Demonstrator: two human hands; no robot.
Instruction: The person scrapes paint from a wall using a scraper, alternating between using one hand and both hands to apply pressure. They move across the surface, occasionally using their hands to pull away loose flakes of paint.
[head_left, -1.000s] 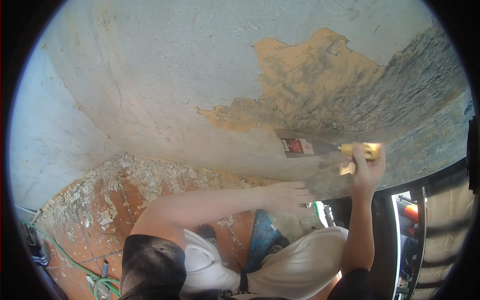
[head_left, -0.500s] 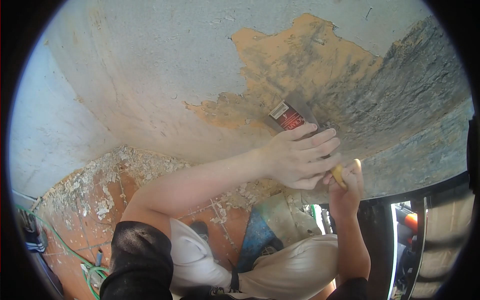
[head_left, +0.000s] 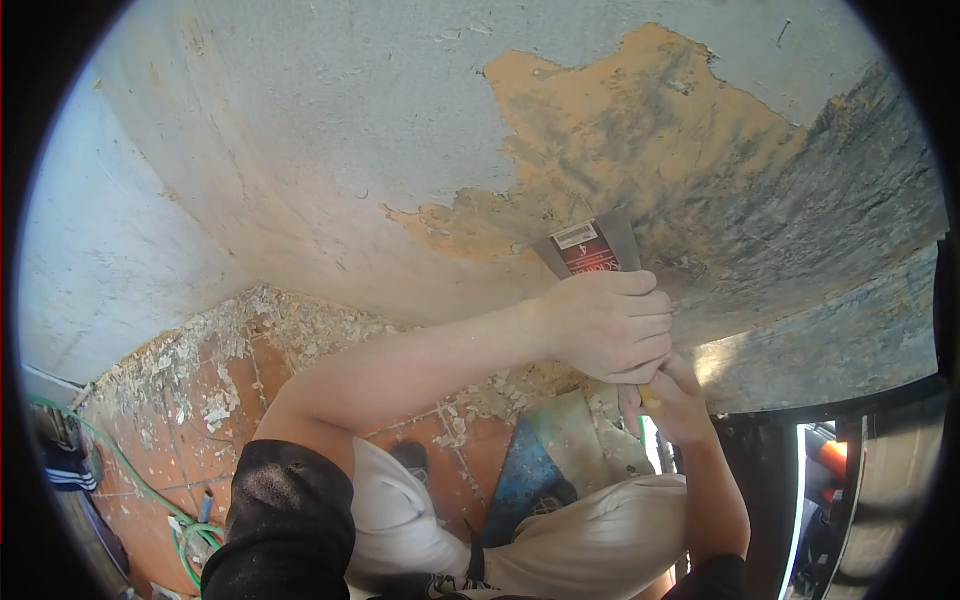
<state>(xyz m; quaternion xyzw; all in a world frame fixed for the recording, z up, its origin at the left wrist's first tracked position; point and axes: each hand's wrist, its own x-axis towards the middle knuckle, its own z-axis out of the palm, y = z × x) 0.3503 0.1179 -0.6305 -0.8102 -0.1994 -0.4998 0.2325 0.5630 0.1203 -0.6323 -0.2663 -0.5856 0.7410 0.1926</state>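
Note:
A wide scraper [head_left: 622, 236] with a red label and a yellow handle has its blade edge up against the wall [head_left: 330, 120]. My left hand [head_left: 612, 328] is closed around it just below the label, fingers curled together. Lower down, my right hand [head_left: 680, 402] wraps the handle end, where a little yellow shows. Above the blade lies an orange-tan patch [head_left: 590, 100] with ragged paint edges. Grey, rough, smeared surface [head_left: 800, 210] continues to the right of it.
Paint flakes [head_left: 225, 385] litter the terracotta tiled floor [head_left: 180, 440]. A green hose [head_left: 125, 480] runs along the lower left. Beneath my knees lies a blue triangular piece [head_left: 520, 480]. A nail [head_left: 783, 32] sticks out of the wall at upper right.
My left hand's fingers have closed around the scraper; before, they were spread over it. The blade has turned more upright, showing more label. My right hand has shifted slightly lower and wraps the handle.

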